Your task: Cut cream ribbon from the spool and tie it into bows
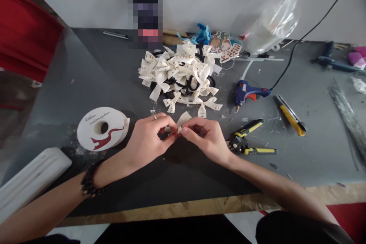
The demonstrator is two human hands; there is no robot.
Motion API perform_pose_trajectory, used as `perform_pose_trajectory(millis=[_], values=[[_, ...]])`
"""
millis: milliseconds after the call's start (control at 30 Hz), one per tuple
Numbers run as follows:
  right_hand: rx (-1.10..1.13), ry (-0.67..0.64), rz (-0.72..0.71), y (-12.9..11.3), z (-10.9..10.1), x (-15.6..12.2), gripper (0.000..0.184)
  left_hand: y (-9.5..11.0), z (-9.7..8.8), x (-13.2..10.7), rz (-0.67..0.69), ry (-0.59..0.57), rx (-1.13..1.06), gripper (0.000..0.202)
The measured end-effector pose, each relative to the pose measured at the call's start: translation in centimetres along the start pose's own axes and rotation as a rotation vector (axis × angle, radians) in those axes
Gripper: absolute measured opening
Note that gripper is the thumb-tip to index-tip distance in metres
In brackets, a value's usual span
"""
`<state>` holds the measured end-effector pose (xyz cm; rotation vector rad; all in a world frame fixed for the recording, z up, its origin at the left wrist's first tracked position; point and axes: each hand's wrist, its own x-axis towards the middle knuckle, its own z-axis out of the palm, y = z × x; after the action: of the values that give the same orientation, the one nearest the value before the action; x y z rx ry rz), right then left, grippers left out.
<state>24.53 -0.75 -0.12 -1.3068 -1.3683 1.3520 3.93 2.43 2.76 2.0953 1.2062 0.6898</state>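
Note:
Between my two hands is a short piece of cream ribbon (183, 117), its loose end pointing up and away from me. My left hand (151, 133) pinches it from the left with thumb and index finger; a ring and a dark beaded bracelet show on that arm. From the right, my right hand (207, 137) pinches the same ribbon, fingertips almost touching the left ones. The fingers partly hide its folded middle. Just beyond lies a heap of cream ribbon bows (183, 65) with gold lettering, mixed with black hair ties (193, 83).
A ribbon spool (85, 129) stands left, near a white long object (34, 183). To the right lie a blue glue gun (244, 93) with its black cord (294, 49), yellow-handled wire strippers (243, 141) and a utility knife (291, 116). A clear plastic bag (274, 23) sits at the back.

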Motion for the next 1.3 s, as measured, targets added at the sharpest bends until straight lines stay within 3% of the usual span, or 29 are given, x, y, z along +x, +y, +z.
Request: perform_pose_trajectory(millis=[167,333,567,667,867,1000,1167,1300], values=[[0.064,-0.029,0.054,0.7,-0.1,0.4,0.032,0.1,0.2,-0.1,0.016,0.01,0.05,0.014],[0.217,-0.027,0.092,1.2,0.3,0.6,0.039,-0.1,0.7,-0.5,0.119,0.103,0.011,0.018],[0.312,-0.025,0.111,0.9,0.7,0.6,0.033,0.0,1.3,-1.0,0.136,0.125,0.018,0.017],[0.288,-0.03,0.072,0.9,0.6,0.5,0.031,0.3,0.9,-1.0,0.038,0.103,-0.043,0.017],[0.173,0.01,0.029,0.4,0.6,0.0,0.027,0.1,-0.1,0.0,-0.313,-0.055,-0.45,0.039],[0.222,0.049,0.076,0.2,1.0,-0.4,0.027,-0.3,0.0,0.3,-0.399,-0.066,-0.636,0.041],[0.348,0.064,0.211,0.1,1.6,-0.9,0.032,-0.2,0.5,-0.3,-0.334,0.084,-0.669,0.035],[0.373,0.066,0.202,0.2,1.6,-1.0,0.03,0.0,0.5,-0.5,-0.196,0.083,-0.633,0.024]])
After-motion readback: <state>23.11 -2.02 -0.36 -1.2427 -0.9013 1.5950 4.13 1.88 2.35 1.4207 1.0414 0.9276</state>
